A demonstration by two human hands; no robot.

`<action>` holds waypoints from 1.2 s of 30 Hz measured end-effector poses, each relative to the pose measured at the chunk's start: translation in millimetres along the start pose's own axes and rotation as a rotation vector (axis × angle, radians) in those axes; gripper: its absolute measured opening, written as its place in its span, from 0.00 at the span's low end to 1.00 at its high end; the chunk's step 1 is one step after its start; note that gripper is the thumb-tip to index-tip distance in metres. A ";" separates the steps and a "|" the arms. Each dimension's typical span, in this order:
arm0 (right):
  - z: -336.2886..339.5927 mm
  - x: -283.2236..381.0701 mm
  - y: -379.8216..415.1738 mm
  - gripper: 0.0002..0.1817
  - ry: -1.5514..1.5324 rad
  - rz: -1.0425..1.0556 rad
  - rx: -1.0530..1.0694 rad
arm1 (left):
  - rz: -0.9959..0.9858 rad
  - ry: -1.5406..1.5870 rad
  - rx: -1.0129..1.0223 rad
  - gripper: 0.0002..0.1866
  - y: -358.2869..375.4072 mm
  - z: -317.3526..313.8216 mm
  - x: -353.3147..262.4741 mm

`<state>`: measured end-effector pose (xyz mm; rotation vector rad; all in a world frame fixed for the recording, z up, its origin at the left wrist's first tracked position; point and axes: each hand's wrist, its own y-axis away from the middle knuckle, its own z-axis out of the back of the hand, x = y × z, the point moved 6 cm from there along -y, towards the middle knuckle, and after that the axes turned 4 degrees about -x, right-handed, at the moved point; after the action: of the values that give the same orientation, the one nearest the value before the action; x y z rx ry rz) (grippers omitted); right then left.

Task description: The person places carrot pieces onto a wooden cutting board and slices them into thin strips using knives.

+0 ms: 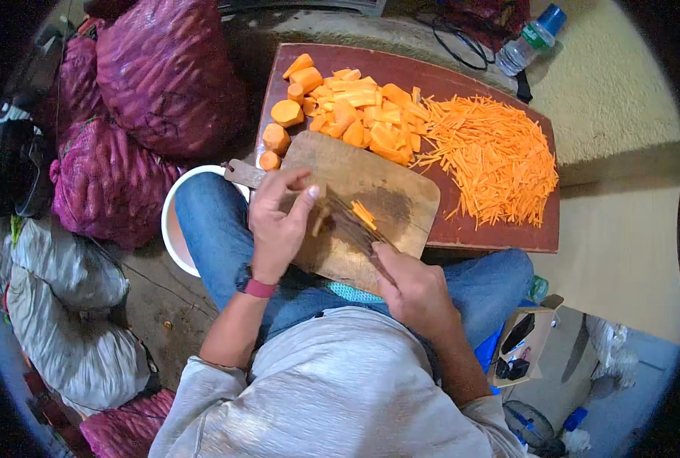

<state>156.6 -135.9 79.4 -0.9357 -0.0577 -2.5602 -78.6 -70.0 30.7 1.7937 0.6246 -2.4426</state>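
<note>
Over the cutting board's (336, 162) left side, the left hand (279, 217) curls its fingers loosely, best tucked clear of the knife (349, 223) beside carrot strips (363, 214) mid-board, as the right hand's (422, 294) fingers wrap its handle, shredded carrot (492, 164) heaped right of the board, the bottle (534, 40) beyond unreadably labelled.

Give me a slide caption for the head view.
Right hand holding a knife over a wooden board, with orange vegetable chunks and a heap of thin strips beyond.
</note>
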 end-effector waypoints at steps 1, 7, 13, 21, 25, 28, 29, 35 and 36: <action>-2.5 4.8 2.9 0.25 0.071 0.109 0.003 | -0.056 -0.052 0.088 0.21 -9.5 1.7 -11.1; -7.7 11.6 6.7 0.26 0.228 0.248 0.011 | -0.368 -0.490 0.637 0.37 -17.7 -47.3 -40.0; -15.1 7.9 13.3 0.25 0.307 0.285 0.036 | -0.523 -0.611 0.659 0.34 -25.3 -74.8 -29.6; -21.0 15.9 8.0 0.24 -0.017 -0.028 0.166 | -0.383 -0.469 0.339 0.18 -47.3 -34.3 0.5; -25.4 6.9 2.8 0.23 -0.257 -0.182 0.163 | -0.190 -0.439 0.278 0.17 -55.1 -13.3 24.5; -8.6 -20.6 4.3 0.22 -0.256 -0.265 0.081 | -0.214 -0.477 0.292 0.17 -47.9 -9.1 24.0; 4.0 -35.2 5.8 0.23 -0.229 -0.307 0.038 | -0.261 -0.514 0.282 0.16 -44.1 -10.9 21.5; 97.8 -138.3 11.8 0.20 0.036 -0.556 -0.269 | -0.369 -0.521 0.305 0.13 -29.2 -26.5 5.4; 110.0 -148.2 13.8 0.20 0.042 -0.558 -0.276 | -0.387 -0.505 0.327 0.13 -26.7 -30.1 3.1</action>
<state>331.2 -75.0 70.4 -1.0848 0.0568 -3.1634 -59.6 -34.4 28.2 1.1073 0.5887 -3.2498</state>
